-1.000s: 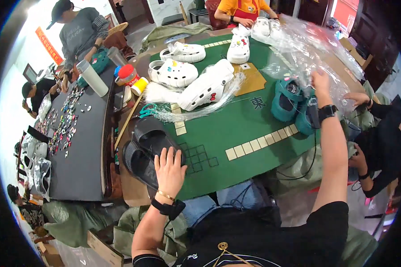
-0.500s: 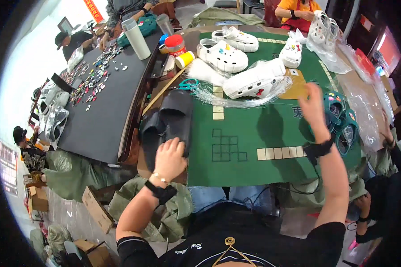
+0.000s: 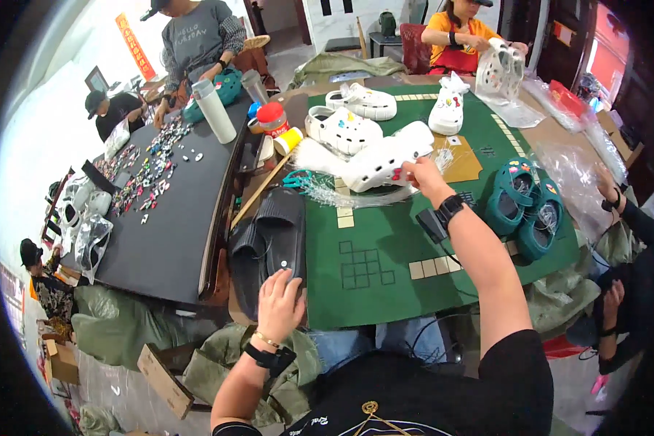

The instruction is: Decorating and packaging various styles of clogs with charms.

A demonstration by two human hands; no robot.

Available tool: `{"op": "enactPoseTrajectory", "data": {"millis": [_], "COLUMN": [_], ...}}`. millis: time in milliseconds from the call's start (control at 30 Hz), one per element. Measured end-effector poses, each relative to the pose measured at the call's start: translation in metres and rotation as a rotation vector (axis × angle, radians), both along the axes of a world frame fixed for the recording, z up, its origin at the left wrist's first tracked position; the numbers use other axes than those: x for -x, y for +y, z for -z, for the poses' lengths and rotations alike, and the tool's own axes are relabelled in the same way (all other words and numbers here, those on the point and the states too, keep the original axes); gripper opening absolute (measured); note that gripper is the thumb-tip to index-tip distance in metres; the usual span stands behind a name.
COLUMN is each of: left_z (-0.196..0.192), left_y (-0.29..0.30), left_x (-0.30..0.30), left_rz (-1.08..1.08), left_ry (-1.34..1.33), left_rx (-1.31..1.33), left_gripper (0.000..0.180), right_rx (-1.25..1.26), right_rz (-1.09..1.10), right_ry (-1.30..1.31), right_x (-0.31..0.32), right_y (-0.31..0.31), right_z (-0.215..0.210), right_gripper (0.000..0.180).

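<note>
Across the table my right hand [image 3: 424, 179] meets the near side of a white clog [image 3: 381, 163] that lies tilted, with a red charm on it. Its fingers are drawn together at the clog's edge; part of the grip is hidden. My left hand [image 3: 280, 301] lies with fingers stretched over the heel end of a black slide sandal [image 3: 282, 225], next to its mate [image 3: 245, 261]. Beside the tilted clog are a bundle of clear plastic strands [image 3: 341, 192] and teal-handled scissors [image 3: 296, 179]. Another white clog [image 3: 345, 134] with charms sits just behind.
Teal clogs [image 3: 516, 200] stand at the right of the green mat [image 3: 385, 298]. A red-lidded jar [image 3: 272, 120] and yellow cup [image 3: 288, 140] are at the back left. Small charms [image 3: 152, 167] cover part of the dark table [image 3: 160, 240]. Co-workers sit around; one handles white clogs [image 3: 498, 76].
My right hand has come from over the mat's right side leftward to the tilted white clog. My left hand stays at the black slides. The view has tilted up, showing more of the room.
</note>
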State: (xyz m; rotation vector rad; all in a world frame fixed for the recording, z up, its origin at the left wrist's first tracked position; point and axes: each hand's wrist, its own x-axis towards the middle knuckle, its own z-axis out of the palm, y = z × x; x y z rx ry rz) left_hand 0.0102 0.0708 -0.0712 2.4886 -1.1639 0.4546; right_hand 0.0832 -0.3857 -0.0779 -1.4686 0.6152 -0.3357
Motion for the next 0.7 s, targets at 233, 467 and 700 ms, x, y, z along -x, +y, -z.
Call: {"op": "enactPoseTrajectory", "data": {"millis": [233,467,700], "left_z": [0.001,-0.015,0.017], "left_y": [-0.033,-0.071,-0.121], "left_x": [0.015,0.016,-0.012], "left_rz": [0.073,0.079,0.122], "left_ry": [0.085,0.565,1.175], "left_rx": [0.094,0.516,0.930], "left_gripper": [0.047,0.084,0.084], "right_rx": [-0.083,-0.400,-0.354], "right_rz": [0.007,-0.199,-0.513], "right_ry": [-0.343,-0.359,0.172], "right_x": [0.006,0.114,0.177], "right_y": [0.037,0.116,0.129], "right_z": [-0.079,-0.128,-0.083], "right_gripper": [0.018,0.018,0.032]}}
